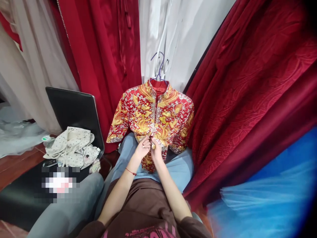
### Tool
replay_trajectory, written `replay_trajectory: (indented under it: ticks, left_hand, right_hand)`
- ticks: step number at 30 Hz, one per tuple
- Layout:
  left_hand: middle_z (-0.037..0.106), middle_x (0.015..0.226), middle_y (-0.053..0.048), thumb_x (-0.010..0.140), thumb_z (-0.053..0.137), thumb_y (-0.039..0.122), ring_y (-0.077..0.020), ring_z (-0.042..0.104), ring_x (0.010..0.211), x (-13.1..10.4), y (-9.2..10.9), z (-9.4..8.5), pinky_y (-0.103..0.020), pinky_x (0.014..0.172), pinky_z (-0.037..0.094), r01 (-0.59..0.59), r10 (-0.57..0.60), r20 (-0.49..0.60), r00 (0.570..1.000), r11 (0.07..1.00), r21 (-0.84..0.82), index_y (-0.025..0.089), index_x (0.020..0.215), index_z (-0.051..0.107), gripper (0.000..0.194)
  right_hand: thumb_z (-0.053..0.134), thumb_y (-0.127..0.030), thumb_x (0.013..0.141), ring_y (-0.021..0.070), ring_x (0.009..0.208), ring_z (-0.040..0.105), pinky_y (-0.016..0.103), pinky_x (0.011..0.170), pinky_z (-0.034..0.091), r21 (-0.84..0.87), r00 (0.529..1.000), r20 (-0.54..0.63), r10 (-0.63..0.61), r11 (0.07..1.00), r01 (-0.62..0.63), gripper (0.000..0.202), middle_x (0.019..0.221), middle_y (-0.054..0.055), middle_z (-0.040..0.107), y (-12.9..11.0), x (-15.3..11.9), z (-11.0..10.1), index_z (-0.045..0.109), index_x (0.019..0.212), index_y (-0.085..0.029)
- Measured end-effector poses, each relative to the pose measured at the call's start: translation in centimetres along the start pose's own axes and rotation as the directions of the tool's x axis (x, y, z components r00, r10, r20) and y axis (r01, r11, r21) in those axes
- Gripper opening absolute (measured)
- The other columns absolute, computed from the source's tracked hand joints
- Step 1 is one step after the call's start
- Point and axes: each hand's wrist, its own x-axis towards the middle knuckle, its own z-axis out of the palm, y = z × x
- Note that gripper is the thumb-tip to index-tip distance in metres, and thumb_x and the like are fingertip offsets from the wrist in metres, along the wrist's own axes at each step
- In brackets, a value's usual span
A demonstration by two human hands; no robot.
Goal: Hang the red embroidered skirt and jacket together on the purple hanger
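Note:
A red embroidered jacket (168, 110) with gold and silver patterns and a stand-up collar lies spread over my lap. Its shoulders hang on a purple hanger (161, 67), and its front is parted at the neck and upper chest. Partway down the front opening, my left hand (143, 147) pinches the jacket's edge with bent fingers. Close beside it, almost touching, my right hand (156, 148) is closed on the other front edge. What lies right between the fingertips is too small to make out.
Red garments hang at the left (106, 43) and right (247, 86). A black chair (74, 109) at my left holds a dotted white cloth (71, 147). Blue tulle (267, 201) spreads at the lower right, and white fabric (151, 29) hangs behind the jacket.

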Motion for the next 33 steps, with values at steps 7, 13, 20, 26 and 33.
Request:
replay_trajectory:
  ticks: [7, 13, 20, 26, 33]
  left_hand:
    - [0.028, 0.041, 0.011, 0.106, 0.036, 0.020, 0.0011, 0.020, 0.025, -2.1, 0.9, 0.1, -0.010, 0.031, 0.019, 0.003, -0.002, -0.038, 0.999, 1.000, 0.022, 0.017, 0.064, 0.041, 0.042]
    - [0.028, 0.041, 0.012, 0.097, 0.057, 0.020, 0.0012, 0.018, 0.026, -1.8, 0.7, -1.4, -0.011, 0.027, 0.011, -0.033, 0.051, -0.114, 0.992, 0.987, 0.155, 0.016, 0.064, 0.047, 0.034]
    - [0.031, 0.043, 0.013, 0.081, 0.077, 0.027, 0.0014, 0.018, 0.030, -1.6, -0.4, -1.7, -0.012, 0.027, 0.009, -0.124, 0.178, -0.145, 0.973, 0.940, 0.317, 0.016, 0.067, 0.054, 0.029]
    - [0.035, 0.047, 0.012, 0.060, 0.089, 0.045, -0.0004, 0.030, 0.035, -0.7, -1.4, -3.1, -0.016, 0.032, 0.015, -0.211, 0.332, -0.162, 0.929, 0.837, 0.505, 0.017, 0.074, 0.059, 0.044]
    - [0.043, 0.050, 0.010, 0.057, 0.091, 0.044, -0.0032, 0.037, 0.039, 0.5, -2.6, -4.1, -0.019, 0.037, 0.023, -0.306, 0.412, -0.093, 0.906, 0.792, 0.528, 0.019, 0.087, 0.064, 0.047]
  right_hand:
    - [0.079, -0.033, 0.067, 0.0189, 0.098, 0.066, 0.037, 0.101, 0.049, -0.130, 0.979, -0.015, -0.203, 0.971, 0.199, 0.048, 0.110, 0.006, 0.070, 0.8, -4.1, 2.5, 0.064, 0.109, -0.016]
    - [0.076, -0.042, 0.072, 0.0218, 0.113, 0.062, 0.041, 0.109, 0.045, -0.294, 0.951, -0.031, -0.307, 0.912, 0.284, 0.067, 0.126, 0.013, 0.065, 1.5, -5.0, 2.2, 0.056, 0.129, -0.013]
    - [0.076, -0.041, 0.073, 0.0209, 0.103, 0.067, 0.038, 0.102, 0.051, -0.299, 0.952, -0.056, -0.302, 0.915, 0.273, 0.065, 0.121, 0.015, 0.067, 0.7, -5.3, 2.8, 0.057, 0.127, -0.011]
    - [0.077, -0.036, 0.070, 0.0219, 0.106, 0.066, 0.039, 0.103, 0.050, -0.277, 0.944, -0.099, -0.314, 0.920, 0.277, 0.065, 0.124, 0.015, 0.067, 0.9, -4.4, 2.2, 0.058, 0.126, -0.011]
    - [0.069, -0.047, 0.076, 0.0229, 0.101, 0.066, 0.039, 0.093, 0.054, -0.400, 0.936, -0.037, -0.351, 0.863, 0.308, 0.051, 0.105, 0.013, 0.072, 0.8, -2.9, 1.0, 0.065, 0.111, -0.010]
